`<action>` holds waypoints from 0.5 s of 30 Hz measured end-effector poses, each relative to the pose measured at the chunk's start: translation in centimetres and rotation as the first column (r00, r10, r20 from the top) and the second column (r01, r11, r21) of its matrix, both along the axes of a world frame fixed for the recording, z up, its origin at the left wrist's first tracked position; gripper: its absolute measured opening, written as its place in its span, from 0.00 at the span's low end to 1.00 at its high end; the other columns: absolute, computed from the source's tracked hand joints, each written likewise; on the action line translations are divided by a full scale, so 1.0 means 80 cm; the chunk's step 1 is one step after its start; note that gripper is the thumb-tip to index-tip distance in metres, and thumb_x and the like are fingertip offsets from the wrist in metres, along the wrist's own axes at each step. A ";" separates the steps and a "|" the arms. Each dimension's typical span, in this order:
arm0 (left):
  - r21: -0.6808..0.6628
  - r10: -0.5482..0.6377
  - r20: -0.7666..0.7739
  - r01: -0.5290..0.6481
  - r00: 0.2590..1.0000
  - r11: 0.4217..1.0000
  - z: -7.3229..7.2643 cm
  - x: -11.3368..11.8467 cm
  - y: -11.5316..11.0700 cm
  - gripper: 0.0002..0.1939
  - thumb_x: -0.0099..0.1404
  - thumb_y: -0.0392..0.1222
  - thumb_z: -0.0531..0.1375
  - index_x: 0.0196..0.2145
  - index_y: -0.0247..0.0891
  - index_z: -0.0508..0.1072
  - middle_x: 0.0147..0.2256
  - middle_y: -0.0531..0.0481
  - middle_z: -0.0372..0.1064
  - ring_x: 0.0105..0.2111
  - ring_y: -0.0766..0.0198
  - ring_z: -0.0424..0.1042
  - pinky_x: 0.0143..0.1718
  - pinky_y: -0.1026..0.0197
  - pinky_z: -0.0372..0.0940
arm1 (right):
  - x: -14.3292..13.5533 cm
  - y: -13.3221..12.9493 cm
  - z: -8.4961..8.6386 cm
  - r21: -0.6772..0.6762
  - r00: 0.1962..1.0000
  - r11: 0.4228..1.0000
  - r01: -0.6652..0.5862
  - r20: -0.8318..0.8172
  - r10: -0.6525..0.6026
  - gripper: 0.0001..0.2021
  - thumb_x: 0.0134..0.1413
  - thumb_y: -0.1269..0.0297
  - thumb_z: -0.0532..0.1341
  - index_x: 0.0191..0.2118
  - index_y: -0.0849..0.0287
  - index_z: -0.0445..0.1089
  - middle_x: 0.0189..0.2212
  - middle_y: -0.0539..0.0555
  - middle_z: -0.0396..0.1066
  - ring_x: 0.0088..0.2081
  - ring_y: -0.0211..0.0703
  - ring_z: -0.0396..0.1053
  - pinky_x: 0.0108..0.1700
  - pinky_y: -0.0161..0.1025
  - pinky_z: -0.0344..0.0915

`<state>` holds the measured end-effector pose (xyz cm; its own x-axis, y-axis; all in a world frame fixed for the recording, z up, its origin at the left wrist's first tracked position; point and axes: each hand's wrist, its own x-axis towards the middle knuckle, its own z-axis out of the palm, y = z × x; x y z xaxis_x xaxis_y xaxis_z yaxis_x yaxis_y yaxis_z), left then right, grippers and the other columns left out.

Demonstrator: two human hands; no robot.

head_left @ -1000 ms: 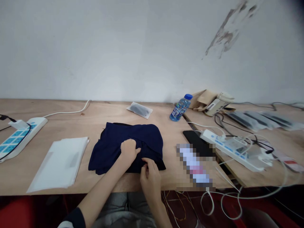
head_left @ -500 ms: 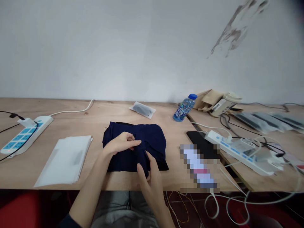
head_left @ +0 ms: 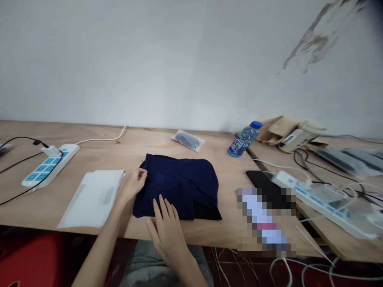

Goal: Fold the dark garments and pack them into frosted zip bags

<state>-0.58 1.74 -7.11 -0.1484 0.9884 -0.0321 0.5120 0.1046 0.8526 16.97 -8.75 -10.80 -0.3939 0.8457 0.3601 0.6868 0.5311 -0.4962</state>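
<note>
Left hand (head_left: 137,184): grip narrow, apparently pinching folded navy cloth (head_left: 182,181) at left edge | Right hand (head_left: 168,227): grip wide, likely steadying near edge

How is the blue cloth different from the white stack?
The cloth is dark blue, while the stack is white. The cloth has a rounded, bulging side; the stack has mostly straight edges. The cloth looks soft and creased; the stack looks flatter. Both lie on the table.
</note>
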 end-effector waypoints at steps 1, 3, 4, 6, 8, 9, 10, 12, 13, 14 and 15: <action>0.068 0.025 -0.023 -0.023 0.999 0.997 -0.005 0.004 -0.004 0.14 0.65 0.49 0.55 0.42 0.38 0.71 0.38 0.46 0.71 0.40 0.59 0.72 0.42 0.56 0.68 | 0.000 0.002 -0.002 0.001 1.000 1.000 -0.005 -0.014 0.005 0.25 0.61 0.62 0.56 0.62 0.60 0.61 0.61 0.64 0.62 0.60 0.61 0.61 0.57 0.59 0.63; 0.223 0.006 -0.095 0.016 0.995 0.975 -0.017 0.015 -0.010 0.11 0.67 0.47 0.54 0.43 0.39 0.69 0.41 0.46 0.69 0.42 0.60 0.70 0.46 0.55 0.66 | 0.004 0.006 -0.003 0.002 0.994 0.999 0.037 -0.105 -0.037 0.19 0.62 0.64 0.54 0.58 0.60 0.65 0.58 0.64 0.66 0.58 0.56 0.64 0.56 0.55 0.65; 0.288 -0.020 -0.159 0.066 0.987 0.955 -0.025 0.021 -0.011 0.09 0.67 0.45 0.53 0.42 0.40 0.68 0.41 0.47 0.68 0.42 0.61 0.69 0.47 0.56 0.65 | 0.008 0.009 -0.002 -0.005 0.982 0.996 0.090 -0.169 -0.089 0.17 0.63 0.65 0.53 0.55 0.60 0.67 0.55 0.63 0.68 0.56 0.53 0.66 0.56 0.52 0.66; 0.351 -0.064 -0.313 0.178 0.948 0.919 -0.041 0.032 -0.012 0.07 0.69 0.43 0.52 0.38 0.40 0.68 0.38 0.49 0.66 0.40 0.61 0.68 0.45 0.56 0.65 | 0.018 0.018 -0.001 -0.042 0.934 0.975 0.219 -0.280 -0.222 0.14 0.63 0.66 0.51 0.50 0.59 0.69 0.49 0.62 0.72 0.51 0.50 0.70 0.53 0.49 0.68; 0.337 -0.080 -0.412 0.233 0.908 0.912 -0.055 0.039 -0.012 0.08 0.70 0.41 0.50 0.37 0.40 0.67 0.36 0.49 0.64 0.39 0.61 0.67 0.44 0.56 0.65 | 0.028 0.030 -0.002 -0.114 0.883 0.942 0.315 -0.328 -0.335 0.13 0.62 0.65 0.52 0.47 0.59 0.69 0.44 0.62 0.73 0.45 0.50 0.73 0.46 0.47 0.70; 0.331 -0.078 -0.435 0.240 0.897 0.912 -0.060 0.041 -0.011 0.09 0.71 0.41 0.49 0.37 0.40 0.67 0.35 0.49 0.64 0.39 0.61 0.67 0.44 0.56 0.65 | 0.033 0.037 -0.004 -0.164 0.865 0.927 0.337 -0.336 -0.373 0.13 0.60 0.64 0.53 0.47 0.60 0.69 0.43 0.62 0.74 0.40 0.49 0.74 0.42 0.46 0.72; 0.329 -0.077 -0.444 0.242 0.893 0.913 -0.062 0.041 -0.011 0.10 0.71 0.40 0.48 0.37 0.39 0.67 0.35 0.49 0.64 0.39 0.61 0.68 0.44 0.56 0.64 | 0.037 0.044 -0.006 -0.221 0.850 0.913 0.342 -0.342 -0.401 0.13 0.59 0.64 0.54 0.47 0.60 0.68 0.41 0.62 0.74 0.35 0.48 0.74 0.38 0.45 0.72; 0.319 -0.102 -0.431 0.257 0.897 0.913 -0.060 0.038 -0.014 0.10 0.71 0.40 0.47 0.38 0.39 0.67 0.36 0.49 0.64 0.38 0.61 0.68 0.44 0.56 0.65 | 0.043 0.060 -0.012 -0.336 0.822 0.882 0.331 -0.357 -0.444 0.14 0.56 0.62 0.56 0.47 0.60 0.68 0.39 0.61 0.75 0.28 0.45 0.74 0.31 0.43 0.71; 0.310 -0.124 -0.416 0.269 0.901 0.912 -0.057 0.034 -0.016 0.10 0.71 0.41 0.48 0.39 0.40 0.67 0.37 0.49 0.65 0.38 0.62 0.68 0.44 0.56 0.65 | 0.046 0.069 -0.015 -0.385 0.805 0.865 0.322 -0.370 -0.464 0.15 0.55 0.60 0.57 0.46 0.60 0.67 0.39 0.60 0.75 0.25 0.44 0.73 0.30 0.42 0.71; 0.300 -0.149 -0.394 0.280 0.907 0.912 -0.052 0.029 -0.019 0.10 0.71 0.41 0.48 0.39 0.40 0.68 0.37 0.49 0.65 0.39 0.62 0.69 0.44 0.57 0.65 | 0.048 0.077 -0.017 -0.429 0.786 0.848 0.311 -0.385 -0.484 0.16 0.54 0.59 0.58 0.46 0.60 0.67 0.38 0.59 0.76 0.24 0.43 0.72 0.29 0.41 0.70; 0.289 -0.172 -0.364 0.287 0.916 0.913 -0.047 0.024 -0.023 0.09 0.71 0.42 0.49 0.39 0.40 0.68 0.38 0.49 0.66 0.39 0.62 0.69 0.45 0.57 0.65 | 0.049 0.085 -0.017 -0.475 0.767 0.830 0.293 -0.402 -0.500 0.16 0.52 0.59 0.59 0.46 0.60 0.67 0.36 0.59 0.76 0.23 0.43 0.72 0.28 0.41 0.70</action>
<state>1.33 -0.08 -10.87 0.1383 0.9402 0.3114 0.7395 -0.3072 0.5990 20.87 -1.95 -12.18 0.1511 0.9877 0.0391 0.3985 -0.0247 -0.9168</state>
